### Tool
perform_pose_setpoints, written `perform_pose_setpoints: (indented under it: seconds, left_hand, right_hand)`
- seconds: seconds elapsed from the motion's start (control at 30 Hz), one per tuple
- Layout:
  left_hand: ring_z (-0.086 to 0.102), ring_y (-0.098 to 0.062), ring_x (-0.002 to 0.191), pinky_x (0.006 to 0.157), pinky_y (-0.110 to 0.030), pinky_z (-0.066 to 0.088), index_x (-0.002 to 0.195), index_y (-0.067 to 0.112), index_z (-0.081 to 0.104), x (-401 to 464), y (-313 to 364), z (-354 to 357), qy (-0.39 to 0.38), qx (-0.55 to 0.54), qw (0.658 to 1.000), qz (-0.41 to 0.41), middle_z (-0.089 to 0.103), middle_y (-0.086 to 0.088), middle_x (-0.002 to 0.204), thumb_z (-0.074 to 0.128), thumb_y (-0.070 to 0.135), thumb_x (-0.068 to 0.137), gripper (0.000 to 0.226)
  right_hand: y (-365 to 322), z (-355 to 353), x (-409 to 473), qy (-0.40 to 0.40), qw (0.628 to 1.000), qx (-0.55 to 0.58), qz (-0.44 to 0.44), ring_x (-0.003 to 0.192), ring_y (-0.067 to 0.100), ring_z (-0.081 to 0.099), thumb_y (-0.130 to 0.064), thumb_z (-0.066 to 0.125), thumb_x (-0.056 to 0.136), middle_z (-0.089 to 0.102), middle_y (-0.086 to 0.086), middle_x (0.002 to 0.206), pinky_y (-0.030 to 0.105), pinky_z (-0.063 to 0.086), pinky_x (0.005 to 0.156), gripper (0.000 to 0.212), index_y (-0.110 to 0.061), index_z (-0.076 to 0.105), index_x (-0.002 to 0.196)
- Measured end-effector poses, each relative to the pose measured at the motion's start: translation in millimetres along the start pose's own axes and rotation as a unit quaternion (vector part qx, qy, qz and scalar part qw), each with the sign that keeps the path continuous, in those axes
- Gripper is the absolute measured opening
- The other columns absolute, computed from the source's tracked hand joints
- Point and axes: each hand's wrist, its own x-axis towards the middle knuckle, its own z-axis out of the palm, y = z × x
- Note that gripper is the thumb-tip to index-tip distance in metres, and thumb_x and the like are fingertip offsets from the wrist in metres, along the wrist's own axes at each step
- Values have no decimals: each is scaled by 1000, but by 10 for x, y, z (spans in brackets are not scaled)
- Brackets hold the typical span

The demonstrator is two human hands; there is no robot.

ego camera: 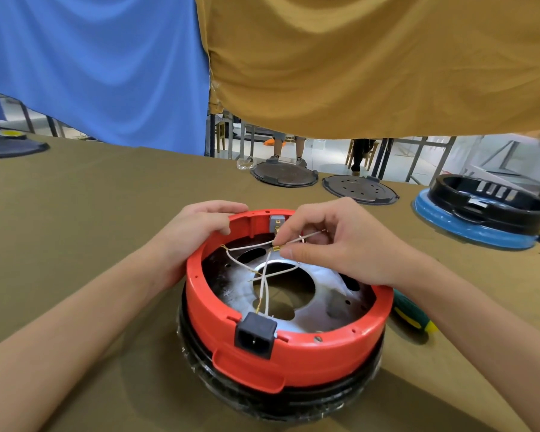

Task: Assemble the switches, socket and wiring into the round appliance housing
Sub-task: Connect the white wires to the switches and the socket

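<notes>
A round red housing (325,357) sits upside down on a black base in front of me. A black power socket (255,335) is set in its near rim. A grey switch (277,222) sits inside the far rim. White wires (264,285) with brass terminals cross the metal plate inside. My left hand (197,229) grips the far left rim of the housing. My right hand (334,241) pinches a white wire by its brass terminal (276,249), just below the grey switch.
Two dark round lids (284,174) (359,189) lie at the far table edge. A black ring on a blue base (483,210) stands at the right. A green and yellow screwdriver (413,316) lies right of the housing. Another dark disc (11,148) lies far left.
</notes>
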Motion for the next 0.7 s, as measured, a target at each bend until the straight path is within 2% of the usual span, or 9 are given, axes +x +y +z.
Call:
perform_pose_setpoints:
  seconds: [0.1,0.17,0.27,0.37,0.4,0.53,0.6,0.7]
  left_hand:
    - [61,-46,114,105,-58,45,110,14,72,3,-3,-5,-3,3,1000,3,68,-21,120,42,-10,83,48]
    - [61,-46,113,105,-58,45,109,15,73,7,-5,-9,-4,5,1000,5,69,-21,119,42,-10,83,48]
    - [61,-46,113,104,-58,45,108,15,73,3,-1,-4,-6,7,1000,7,70,-20,118,42,-11,83,47]
    - [62,-46,112,104,-58,46,109,15,73,-2,0,4,-10,14,1000,8,70,-20,117,42,-10,83,47]
    - [62,-46,112,103,-58,46,109,15,73,-5,1,4,-12,16,1000,7,70,-20,117,42,-10,83,47]
    - [65,-44,108,102,-57,47,110,16,72,-7,2,6,-17,21,1000,9,70,-20,117,42,-9,84,47]
    - [62,-47,111,103,-58,46,110,15,72,1,-5,3,-21,20,1000,9,70,-21,117,42,-10,84,47]
    - [63,-47,111,103,-58,47,110,15,72,12,-11,-10,-27,22,999,8,71,-18,116,43,-10,84,47]
  right_hand:
    - [-23,10,9,5,1000,-6,16,66,-3,62,-9,73,89,69,-19,73,10,46,70,4,-11,74,91]
    - [-41,19,17,2,999,-23,24,67,0,61,-14,71,91,69,-14,75,14,46,70,4,-16,74,90]
    - [-70,8,10,-25,999,-13,38,67,1,58,-12,69,92,70,-8,78,19,46,67,6,-15,74,92]
    - [-76,-6,-4,-64,996,7,57,83,28,64,-11,66,94,72,12,89,42,52,80,8,-13,74,98]
    - [-79,-10,-11,-74,995,18,62,86,30,65,-12,66,94,72,14,90,44,52,84,9,-14,73,98]
    - [-94,-12,-29,-112,989,55,79,84,15,65,-19,66,93,72,3,86,39,52,85,9,-21,73,96]
    - [-103,-5,-30,-124,987,68,83,85,14,65,-20,66,93,72,2,85,40,53,84,9,-23,74,95]
    - [-135,0,-30,-132,985,73,87,85,13,66,-16,65,93,73,2,85,31,53,83,10,-21,74,95]
